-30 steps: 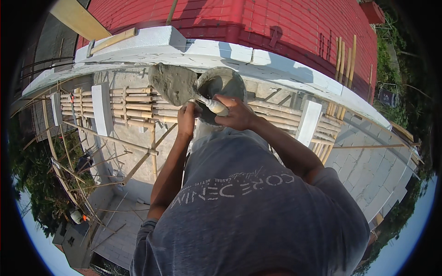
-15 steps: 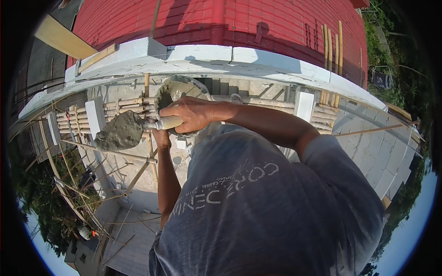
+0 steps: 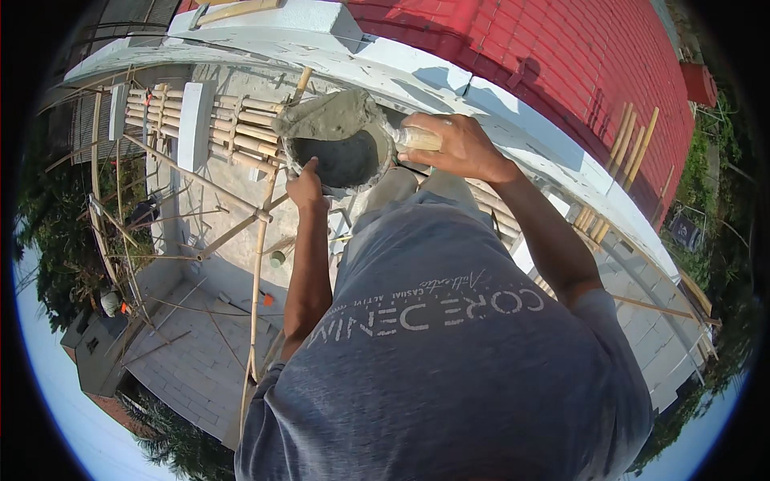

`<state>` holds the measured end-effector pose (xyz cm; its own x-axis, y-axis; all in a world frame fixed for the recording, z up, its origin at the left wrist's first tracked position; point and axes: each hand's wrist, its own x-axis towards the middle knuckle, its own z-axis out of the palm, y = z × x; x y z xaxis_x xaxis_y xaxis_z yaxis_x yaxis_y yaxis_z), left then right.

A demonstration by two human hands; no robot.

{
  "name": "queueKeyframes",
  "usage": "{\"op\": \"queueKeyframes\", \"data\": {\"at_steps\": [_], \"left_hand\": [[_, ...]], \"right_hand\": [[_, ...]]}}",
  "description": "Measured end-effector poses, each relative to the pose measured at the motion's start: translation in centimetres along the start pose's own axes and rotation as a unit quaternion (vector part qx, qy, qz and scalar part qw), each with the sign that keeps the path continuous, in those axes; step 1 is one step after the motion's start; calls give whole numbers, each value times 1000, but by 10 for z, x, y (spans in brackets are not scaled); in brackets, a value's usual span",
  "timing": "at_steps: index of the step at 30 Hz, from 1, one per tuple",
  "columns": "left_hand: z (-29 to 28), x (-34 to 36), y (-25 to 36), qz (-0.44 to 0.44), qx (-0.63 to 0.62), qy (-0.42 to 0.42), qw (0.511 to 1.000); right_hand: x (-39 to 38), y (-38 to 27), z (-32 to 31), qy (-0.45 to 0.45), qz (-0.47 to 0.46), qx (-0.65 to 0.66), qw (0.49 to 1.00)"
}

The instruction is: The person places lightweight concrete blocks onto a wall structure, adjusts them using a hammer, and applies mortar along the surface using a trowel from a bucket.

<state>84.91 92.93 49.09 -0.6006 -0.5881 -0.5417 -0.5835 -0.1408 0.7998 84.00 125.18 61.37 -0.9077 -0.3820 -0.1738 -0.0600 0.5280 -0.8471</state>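
Note:
My right hand [image 3: 455, 146] is wrapped around the light wooden handle [image 3: 423, 139] of a trowel. Wet grey mortar [image 3: 325, 116] appears heaped on its blade, over the far side of a round bucket [image 3: 383, 172]; the metal beneath it is covered. More grey mortar [image 3: 353, 157] shows inside the bucket, partly in shadow. At the bucket's near left rim, my left hand [image 3: 306, 189] has its thumb over the edge and its other fingers hidden below, gripping it. The bucket is in front of my legs.
A white block wall [image 3: 409, 76] curves past the bucket's far side, with a red tiled roof [image 3: 545, 64] beyond. Bamboo poles [image 3: 249, 128] form scaffolding at left, beside a white post [image 3: 195, 124]. Ground and a grey block wall [image 3: 188, 361] lie far below.
The loaded trowel has moved right, from left of the bucket to over it. My right hand has uncrossed from my left arm to the bucket's right. The view has turned.

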Motion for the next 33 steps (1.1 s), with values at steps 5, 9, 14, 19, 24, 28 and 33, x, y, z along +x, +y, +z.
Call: {"op": "queueKeyframes", "data": {"at_steps": [5, 9, 14, 19, 24, 28, 33], "left_hand": [[-7, -21, 3, 51, -60, -24, 997], [0, -50, 17, 106, -3, -30, 994], [28, -76, 34, 163, -27, -91, 982], [32, -73, 40, 160, -13, -90, 983], [24, -65, 38, 123, -21, -64, 990], [36, -64, 37, 98, -42, -79, 991], [45, -61, 36, 80, -39, -74, 993]], "right_hand": [[-9, 19, 27, -110, 144, -207, 961], [15, 35, 64, -42, 65, -299, 951], [30, 49, 92, -73, 125, -141, 979], [34, 48, 75, -113, 143, 67, 981], [-3, 63, 35, -191, 189, 137, 953], [-16, 82, 50, -125, 190, 113, 967], [-17, 93, 49, -159, 250, 283, 912]]}}
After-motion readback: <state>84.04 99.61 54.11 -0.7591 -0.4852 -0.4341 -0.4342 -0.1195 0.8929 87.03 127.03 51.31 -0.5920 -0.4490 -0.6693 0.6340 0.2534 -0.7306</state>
